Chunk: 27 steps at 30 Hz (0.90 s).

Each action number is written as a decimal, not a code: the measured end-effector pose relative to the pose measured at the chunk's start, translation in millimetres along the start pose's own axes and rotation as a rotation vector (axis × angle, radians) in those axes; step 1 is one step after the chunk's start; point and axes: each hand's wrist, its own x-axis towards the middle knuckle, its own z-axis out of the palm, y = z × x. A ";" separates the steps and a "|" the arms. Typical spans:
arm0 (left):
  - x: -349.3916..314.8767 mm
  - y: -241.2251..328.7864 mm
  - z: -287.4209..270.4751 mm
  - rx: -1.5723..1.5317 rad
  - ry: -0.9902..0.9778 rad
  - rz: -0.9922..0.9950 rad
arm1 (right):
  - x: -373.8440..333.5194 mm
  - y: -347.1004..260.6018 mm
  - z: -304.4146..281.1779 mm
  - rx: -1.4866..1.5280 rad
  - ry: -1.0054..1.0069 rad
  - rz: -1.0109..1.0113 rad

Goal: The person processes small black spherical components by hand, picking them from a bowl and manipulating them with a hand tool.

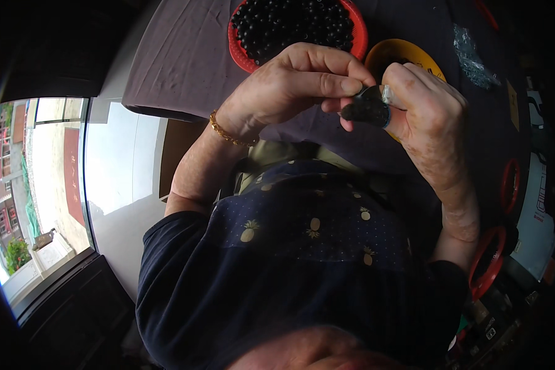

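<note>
Both of my hands meet over the near side of a cloth-covered table. My left hand (308,77), with a gold bracelet (223,131) at its wrist, pinches thumb and index finger together at the upper edge of a dark, rounded piece (367,110). What lies between those fingertips is too small to name. Curled around the other side of the dark piece is my right hand (428,102), closed, with a small whitish bit (386,94) by its fingers. Just beyond the hands stands a red basket (235,46) full of round black beads (293,28).
Partly behind my right hand is a yellow bowl (435,60) with dark contents. A crumpled clear plastic bag (472,58) lies farther right on the purple-grey tablecloth (185,55). Red rings or rims (488,262) show low at the right. A bright window (43,185) is at the left.
</note>
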 end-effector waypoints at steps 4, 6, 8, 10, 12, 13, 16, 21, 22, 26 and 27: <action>3.0 3.0 -2.7 -0.050 -0.033 -0.057 | -3.7 1.8 2.2 -0.008 0.007 -0.022; 5.0 3.0 -4.1 -0.043 -0.072 -0.078 | -4.7 2.6 1.0 -0.041 0.014 -0.049; 3.6 1.7 -1.1 -0.110 -0.069 -0.094 | -4.2 3.1 -1.5 0.073 -0.006 -0.068; 4.1 0.4 0.3 -0.178 -0.067 -0.107 | -4.4 1.9 -1.6 0.079 0.025 -0.066; 4.7 -1.2 -0.1 -0.286 -0.123 -0.055 | -5.4 1.4 -0.7 0.087 0.054 -0.065; 4.0 -1.2 0.1 -0.287 -0.120 -0.054 | -6.5 1.9 0.1 0.079 0.068 -0.031; 1.2 -1.9 0.6 -0.244 -0.064 -0.055 | -5.9 1.1 -0.4 0.018 0.067 0.006; 1.3 -10.0 -3.5 -0.151 -0.028 0.029 | -2.0 -1.6 0.8 -0.019 0.064 0.022; 1.2 -10.1 -3.4 -0.152 -0.026 0.030 | -0.9 -1.9 0.2 -0.023 0.055 0.025; 1.8 -10.1 -2.3 -0.154 -0.036 0.024 | -0.4 -1.6 2.9 -0.008 0.047 0.047; 2.5 -10.0 -2.2 -0.154 -0.039 0.019 | -0.4 -0.8 2.5 -0.005 0.047 0.048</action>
